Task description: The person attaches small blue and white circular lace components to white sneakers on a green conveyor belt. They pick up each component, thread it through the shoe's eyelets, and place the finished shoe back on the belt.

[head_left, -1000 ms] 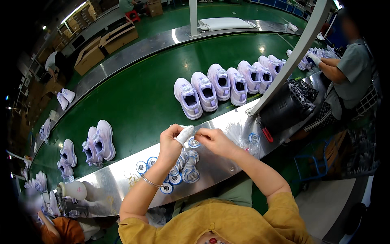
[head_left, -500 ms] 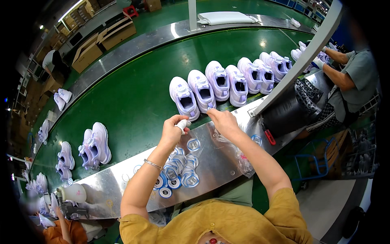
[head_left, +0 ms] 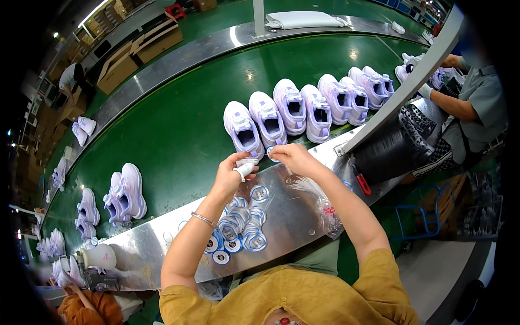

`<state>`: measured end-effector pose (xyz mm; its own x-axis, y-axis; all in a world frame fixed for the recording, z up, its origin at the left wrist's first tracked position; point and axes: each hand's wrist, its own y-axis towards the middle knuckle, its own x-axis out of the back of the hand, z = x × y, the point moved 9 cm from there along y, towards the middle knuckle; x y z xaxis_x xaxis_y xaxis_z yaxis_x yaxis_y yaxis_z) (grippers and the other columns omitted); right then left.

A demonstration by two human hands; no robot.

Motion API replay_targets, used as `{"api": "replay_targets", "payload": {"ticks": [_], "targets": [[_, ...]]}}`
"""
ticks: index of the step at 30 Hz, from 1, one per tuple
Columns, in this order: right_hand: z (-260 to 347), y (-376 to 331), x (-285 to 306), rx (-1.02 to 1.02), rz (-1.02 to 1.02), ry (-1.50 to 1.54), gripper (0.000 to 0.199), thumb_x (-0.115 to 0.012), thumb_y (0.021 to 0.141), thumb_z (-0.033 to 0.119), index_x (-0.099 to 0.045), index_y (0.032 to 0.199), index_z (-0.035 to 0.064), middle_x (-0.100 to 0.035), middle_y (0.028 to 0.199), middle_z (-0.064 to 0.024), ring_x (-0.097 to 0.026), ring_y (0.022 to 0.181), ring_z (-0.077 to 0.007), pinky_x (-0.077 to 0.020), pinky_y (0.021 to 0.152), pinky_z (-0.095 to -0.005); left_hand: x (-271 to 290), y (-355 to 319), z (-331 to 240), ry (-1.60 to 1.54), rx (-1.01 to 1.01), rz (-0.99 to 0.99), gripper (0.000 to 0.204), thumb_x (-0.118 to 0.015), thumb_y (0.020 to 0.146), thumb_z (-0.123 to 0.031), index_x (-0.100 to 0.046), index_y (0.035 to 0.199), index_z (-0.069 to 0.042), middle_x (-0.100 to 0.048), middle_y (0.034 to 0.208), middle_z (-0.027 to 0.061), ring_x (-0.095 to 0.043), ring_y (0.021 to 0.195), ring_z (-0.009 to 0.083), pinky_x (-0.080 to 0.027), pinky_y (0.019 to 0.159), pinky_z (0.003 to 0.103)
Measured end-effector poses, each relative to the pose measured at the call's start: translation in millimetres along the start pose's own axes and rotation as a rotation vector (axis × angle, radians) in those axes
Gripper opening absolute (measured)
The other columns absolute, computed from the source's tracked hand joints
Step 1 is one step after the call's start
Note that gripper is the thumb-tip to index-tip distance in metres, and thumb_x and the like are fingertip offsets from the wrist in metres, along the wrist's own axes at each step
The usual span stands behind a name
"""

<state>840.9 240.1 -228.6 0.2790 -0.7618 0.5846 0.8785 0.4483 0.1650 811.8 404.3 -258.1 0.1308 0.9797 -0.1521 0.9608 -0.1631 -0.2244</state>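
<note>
My right hand (head_left: 295,160) pinches a round blue-rimmed hang tag (head_left: 271,154) at the heel of a pale lilac sneaker (head_left: 268,118). Beside it, my left hand (head_left: 233,172) is closed, thumb and fingers together at the heel of the neighbouring sneaker (head_left: 242,127). A white wrap (head_left: 246,169) covers part of its fingers. Between the hands runs a faint thin strand, and my left fingertips seem to hold it. Below my left hand, a pile of similar round tags (head_left: 233,227) lies spread on the metal ledge (head_left: 287,230).
More sneakers (head_left: 319,111) line the green conveyor belt (head_left: 179,124) to the right. Another pair (head_left: 125,195) sits at left. A bundle of thin white strands in a plastic bag (head_left: 325,211) lies by my right forearm. A slanted post (head_left: 401,81) rises at right; a co-worker (head_left: 476,103) is beyond it.
The round tag now shows in my right fingers, which have shifted slightly left toward my left hand. The strand bundle is more exposed. At right, the co-worker's arms have moved.
</note>
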Motion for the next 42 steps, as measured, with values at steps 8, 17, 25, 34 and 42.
{"api": "replay_targets", "payload": {"ticks": [8, 17, 25, 34, 42], "targets": [[5.0, 17.3, -5.4, 0.009, 0.087, -0.005, 0.018, -0.056, 0.085, 0.019, -0.065, 0.094, 0.0053, -0.066, 0.086, -0.0156, -0.063, 0.081, -0.0332, -0.0476, 0.072, -0.0379, 2.7, 5.9, 5.0, -0.014, 0.047, -0.014, 0.027, -0.059, 0.085, 0.0, -0.054, 0.112, 0.004, -0.063, 0.101, 0.0144, -0.065, 0.085, 0.0185, -0.054, 0.068, 0.026], [1.7, 27.8, -16.6, -0.053, 0.019, -0.176, 0.019, -0.052, 0.087, 0.023, -0.066, 0.095, 0.0124, -0.066, 0.09, -0.0142, -0.062, 0.086, -0.0342, -0.0484, 0.074, -0.0429, 3.3, 8.3, 3.9, -0.029, 0.051, -0.015, 0.021, -0.059, 0.087, -0.002, -0.057, 0.107, 0.001, -0.064, 0.098, 0.0128, -0.065, 0.083, 0.0172, -0.054, 0.068, 0.025], [7.3, 13.2, -15.0, 0.001, 0.119, -0.331, 0.018, -0.052, 0.087, 0.025, -0.067, 0.092, 0.0161, -0.067, 0.085, -0.0117, -0.063, 0.082, -0.0333, -0.0488, 0.072, -0.0453, 5.0, 5.8, 3.4, -0.213, 0.097, -0.039, 0.02, -0.059, 0.088, -0.005, -0.058, 0.107, 0.002, -0.065, 0.095, 0.0126, -0.065, 0.078, 0.0162, -0.055, 0.068, 0.024], [23.0, 25.5, -14.3, -0.002, -0.021, -0.362, 0.018, -0.05, 0.087, 0.021, -0.066, 0.086, 0.0117, -0.066, 0.082, -0.0131, -0.063, 0.08, -0.034, -0.0488, 0.069, -0.047, 6.1, 13.3, 8.8, -0.174, 0.153, -0.031, 0.018, -0.057, 0.09, -0.007, -0.057, 0.107, 0.001, -0.065, 0.092, 0.0127, -0.064, 0.072, 0.0139, -0.055, 0.065, 0.024], [30.2, 28.1, -20.6, 0.004, 0.019, -0.409, 0.018, -0.051, 0.087, 0.021, -0.066, 0.087, 0.0125, -0.066, 0.081, -0.0141, -0.064, 0.078, -0.0345, -0.0488, 0.067, -0.048, 15.0, 17.5, 9.3, -0.15, 0.155, -0.111, 0.011, -0.063, 0.088, -0.015, -0.062, 0.094, -0.005, -0.064, 0.082, 0.0057, -0.059, 0.063, 0.0094, -0.05, 0.054, 0.02]]}}
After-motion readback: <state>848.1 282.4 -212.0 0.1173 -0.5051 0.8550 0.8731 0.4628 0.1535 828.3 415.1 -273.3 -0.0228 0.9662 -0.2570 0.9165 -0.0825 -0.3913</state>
